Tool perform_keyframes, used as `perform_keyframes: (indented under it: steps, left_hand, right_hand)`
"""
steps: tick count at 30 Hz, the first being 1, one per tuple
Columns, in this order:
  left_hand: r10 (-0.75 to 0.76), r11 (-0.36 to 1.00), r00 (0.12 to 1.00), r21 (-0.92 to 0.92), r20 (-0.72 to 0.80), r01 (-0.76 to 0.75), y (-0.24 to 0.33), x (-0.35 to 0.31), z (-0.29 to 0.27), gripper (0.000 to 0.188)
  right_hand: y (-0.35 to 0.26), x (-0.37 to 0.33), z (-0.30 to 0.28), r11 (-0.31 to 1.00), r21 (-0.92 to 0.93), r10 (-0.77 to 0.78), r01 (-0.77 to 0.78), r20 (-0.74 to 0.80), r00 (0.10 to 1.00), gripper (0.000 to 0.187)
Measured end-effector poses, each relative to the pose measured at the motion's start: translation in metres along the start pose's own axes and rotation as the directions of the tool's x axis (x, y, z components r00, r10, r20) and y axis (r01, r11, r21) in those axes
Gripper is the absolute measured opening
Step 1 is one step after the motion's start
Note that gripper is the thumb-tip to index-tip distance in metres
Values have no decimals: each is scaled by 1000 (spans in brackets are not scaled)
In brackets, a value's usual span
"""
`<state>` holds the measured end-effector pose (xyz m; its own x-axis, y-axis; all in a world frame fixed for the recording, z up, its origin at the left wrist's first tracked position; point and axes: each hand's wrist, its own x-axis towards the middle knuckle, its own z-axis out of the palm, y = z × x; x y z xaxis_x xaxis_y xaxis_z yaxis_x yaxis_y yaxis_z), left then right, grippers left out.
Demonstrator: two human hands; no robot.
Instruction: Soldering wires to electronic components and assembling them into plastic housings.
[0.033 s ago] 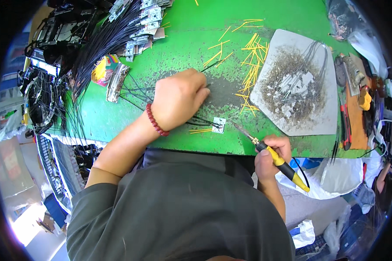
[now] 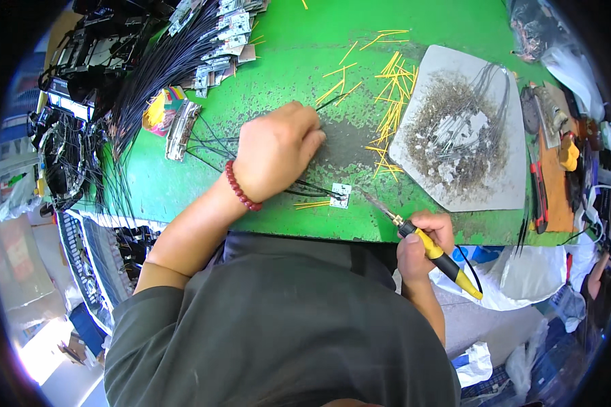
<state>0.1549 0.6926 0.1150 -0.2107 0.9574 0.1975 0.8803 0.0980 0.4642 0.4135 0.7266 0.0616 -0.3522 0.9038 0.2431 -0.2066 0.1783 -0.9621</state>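
Note:
My right hand (image 2: 424, 245) grips a yellow and black soldering iron (image 2: 430, 248). Its metal tip points up and left, toward a small white circuit board (image 2: 340, 196) lying flat on the green table (image 2: 278, 81), a short way off. Black wires (image 2: 312, 187) run from the board leftward under my left hand (image 2: 278, 149). That hand is closed, its curled fingers around black wire, and one wire end sticks out past the knuckles. What lies inside the palm is hidden. Left of the hand, more wires reach a small metallic strip-shaped part (image 2: 182, 131).
Thin yellow pieces (image 2: 392, 112) lie scattered beside a grey sheet (image 2: 414, 163) covered in dark residue and wires. Bundled black wires with white boards (image 2: 234, 30) fill the back left. Red-handled pliers (image 2: 539, 197) lie at the right, near a brown board (image 2: 558, 197).
My left hand has shifted very slightly up and to the left. My right hand with the soldering iron and the circuit board look unmoved.

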Motion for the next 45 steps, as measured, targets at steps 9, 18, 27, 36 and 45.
perform_keyframes:
  steps: [9, 18, 27, 36, 45]
  left_hand:
    - [-125, 985, 988, 127, 91, 113, -8, 47, 15, 15]
    - [106, 988, 994, -118, 16, -104, 22, 1, -20, 11]
    - [133, 959, 991, -257, 29, -122, 25, -33, -14, 14]
    - [97, 911, 995, -406, 39, -73, 12, -40, -9, 11]
    - [-11, 829, 990, -552, 144, 90, 13, -43, -12, 7]
  right_hand:
    - [-2, -1, 1, 999, 24, 36, -37, 33, 999, 24]
    - [-21, 12, 23, 987, -6, 161, -161, 32, 986, 37]
    - [-18, 51, 68, 965, -184, -138, 186, 247, 959, 38]
    - [-20, 49, 71, 985, -166, 93, -44, 297, 950, 38]
    - [-19, 45, 64, 977, -211, 32, 29, 280, 959, 37]
